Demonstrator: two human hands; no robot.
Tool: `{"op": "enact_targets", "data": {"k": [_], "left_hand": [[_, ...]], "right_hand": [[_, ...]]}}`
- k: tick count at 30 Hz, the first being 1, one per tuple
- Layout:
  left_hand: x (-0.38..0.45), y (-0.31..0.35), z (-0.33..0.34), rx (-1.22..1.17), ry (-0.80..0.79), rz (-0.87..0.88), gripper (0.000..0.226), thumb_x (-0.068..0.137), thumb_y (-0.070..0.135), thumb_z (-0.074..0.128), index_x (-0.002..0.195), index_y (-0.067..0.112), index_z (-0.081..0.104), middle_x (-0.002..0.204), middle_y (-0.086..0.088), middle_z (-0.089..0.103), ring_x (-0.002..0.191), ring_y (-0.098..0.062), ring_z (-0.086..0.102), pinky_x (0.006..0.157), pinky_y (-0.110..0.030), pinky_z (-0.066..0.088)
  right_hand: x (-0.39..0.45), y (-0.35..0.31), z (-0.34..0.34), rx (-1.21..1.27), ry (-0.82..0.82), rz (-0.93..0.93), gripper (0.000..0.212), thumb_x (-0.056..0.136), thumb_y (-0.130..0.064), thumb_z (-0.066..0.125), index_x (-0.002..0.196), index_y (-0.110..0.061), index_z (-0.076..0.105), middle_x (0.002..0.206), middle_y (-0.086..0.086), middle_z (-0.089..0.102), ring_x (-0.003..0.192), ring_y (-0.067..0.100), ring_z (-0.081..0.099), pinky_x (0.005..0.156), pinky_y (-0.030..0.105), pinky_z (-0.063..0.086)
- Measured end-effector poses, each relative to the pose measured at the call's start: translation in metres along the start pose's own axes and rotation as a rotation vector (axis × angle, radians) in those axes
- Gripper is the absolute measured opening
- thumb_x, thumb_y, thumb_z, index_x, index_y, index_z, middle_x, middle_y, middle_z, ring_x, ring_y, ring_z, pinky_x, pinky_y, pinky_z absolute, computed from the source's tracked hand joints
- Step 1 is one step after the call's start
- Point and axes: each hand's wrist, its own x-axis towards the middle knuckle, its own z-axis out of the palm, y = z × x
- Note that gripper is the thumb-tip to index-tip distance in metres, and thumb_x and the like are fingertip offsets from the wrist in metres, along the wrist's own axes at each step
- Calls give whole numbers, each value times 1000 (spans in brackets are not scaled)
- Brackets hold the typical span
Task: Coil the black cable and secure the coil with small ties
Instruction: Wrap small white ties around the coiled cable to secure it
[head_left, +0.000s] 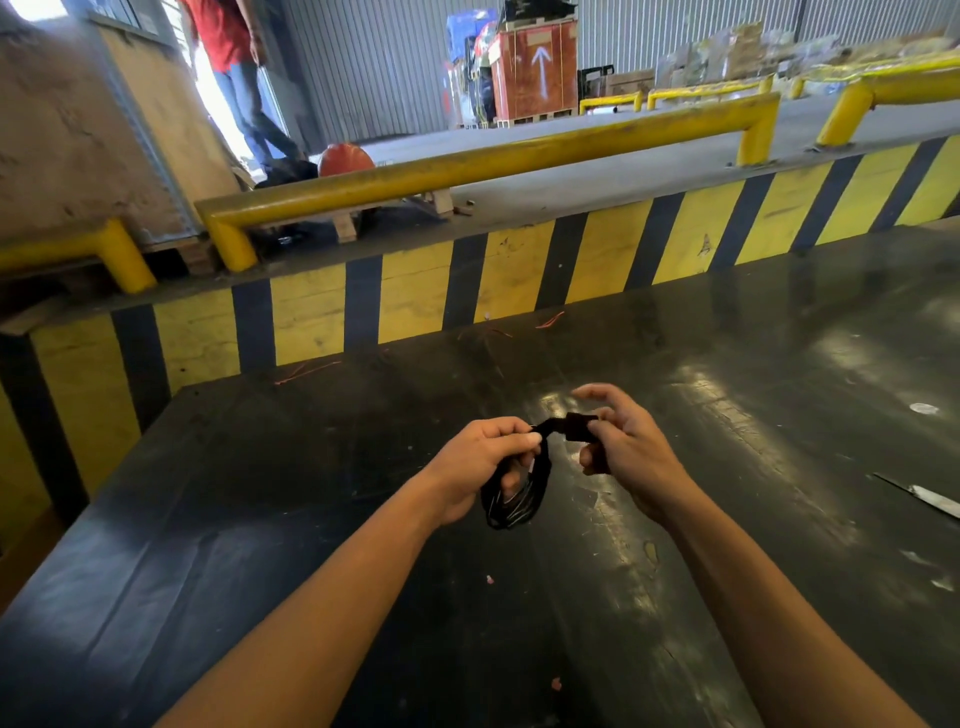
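Note:
A black cable coil hangs above the dark table, several loops bunched together. My left hand grips the top of the coil, thumb pressed on the loops. My right hand pinches a dark strap-like tie that runs from the top of the coil toward the right; its index finger is lifted. The lower part of the tie is hidden behind my right fingers.
Thin red wire scraps lie near the table's far edge. A knife blade lies at the right. Behind the table stand a yellow-black striped barrier and yellow rails. A person in red stands far left.

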Motion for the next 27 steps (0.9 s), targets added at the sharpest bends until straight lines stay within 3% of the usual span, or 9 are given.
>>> {"op": "enact_targets", "data": {"k": [3,6,11,14,17,19,21,24,27], "left_hand": [[5,12,-6,65,2,-24,22,95,13,47,75,13,57,68,-1,52,46,-8,44,48,-20,39],[9,23,-5,70,-25,-44,23,93,11,44,71,13,53,66,-1,51,45,-9,40,45,-22,35],[10,42,-6,47,-22,-62,22,91,10,42,71,13,50,65,-1,47,45,-10,32,43,-22,26],[9,45,-11,70,-14,-62,18,94,14,43,84,9,57,65,-1,49,45,-9,33,42,-20,27],[12,47,-20,15,42,-60,28,97,30,44,113,15,62,63,2,52,43,-7,33,40,-19,27],[15,48,-24,-66,113,-93,33,95,38,47,120,19,59,63,1,50,38,-5,32,35,-17,25],[17,49,-23,-160,147,-129,37,95,38,47,120,12,54,62,-1,49,33,-4,30,32,-16,24],[18,51,-15,-242,163,-134,33,95,37,48,114,9,50,58,-1,49,31,-4,30,32,-16,23],[15,50,-12,-229,150,-115,28,94,35,52,105,10,49,62,-2,48,37,-6,35,36,-17,29]], "right_hand": [[0,-8,-4,-138,-113,-4,27,92,1,40,98,-6,65,85,10,60,52,13,50,55,31,46],[1,-13,-7,-210,-195,-63,13,88,-10,61,89,1,66,72,9,58,56,15,53,55,27,47],[5,-20,-10,-210,-279,-69,12,86,-12,64,92,-3,68,68,2,62,63,13,56,58,25,49],[6,-27,-14,-282,-304,-107,16,90,-17,59,79,-17,71,66,-1,63,58,8,56,57,21,47],[9,-32,-18,-284,-231,-180,14,88,-18,62,78,-16,70,80,2,66,63,6,58,62,23,46],[10,-33,-14,-392,-216,-228,12,84,-20,67,73,-20,71,103,1,64,81,4,61,73,22,47],[8,-32,-4,-468,-201,-264,20,80,-18,71,63,-27,66,110,-1,65,85,2,63,73,18,48],[9,-27,11,-537,-66,-322,31,73,-14,69,49,-26,54,91,1,74,71,19,66,65,37,54],[11,-24,19,-541,70,-310,33,70,-12,67,48,-25,46,72,9,73,58,23,59,60,40,50]]}}
